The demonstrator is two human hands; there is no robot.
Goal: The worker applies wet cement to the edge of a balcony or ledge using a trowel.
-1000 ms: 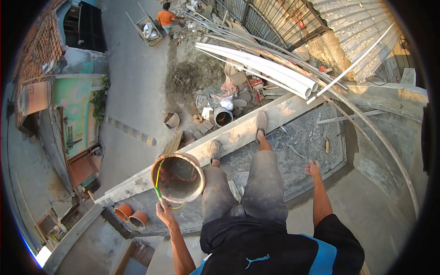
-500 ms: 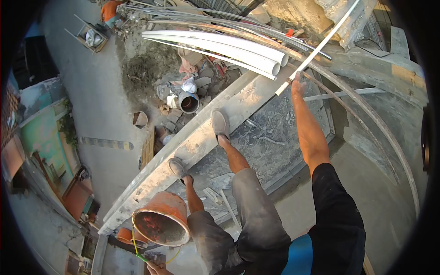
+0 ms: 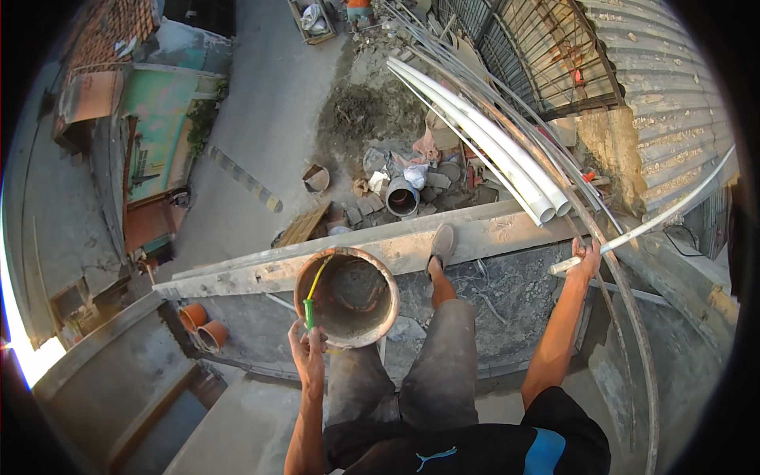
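My left hand [image 3: 309, 348] is closed round the green grip [image 3: 309, 311] on the yellow cord handle of a dirty orange bucket [image 3: 366, 277]. The bucket hangs tilted in front of my legs with its mouth toward me, and grey residue coats its inside. Out to the right, my right hand [image 3: 584, 258] is wrapped round a thin white pipe [image 3: 682, 206] near its near end. The pipe slants away to the far right, crossing over rusty bars. One of my shoes [image 3: 443, 241] rests on the concrete ledge [image 3: 396, 252]; the other foot is hidden behind the bucket.
Thick white pipes [image 3: 491, 150] and long rods lie beyond the ledge at the right. Rubble with a round pipe section [image 3: 401, 198] lies below. Two orange pots [image 3: 210, 336] stand at left. A corrugated roof [image 3: 673, 87] rises at far right; a person [image 3: 359, 13] is far off.
My view has swung to the right. The bucket has come up in front of my legs with my left hand. My right hand still holds the white pipe, now lower and more level.
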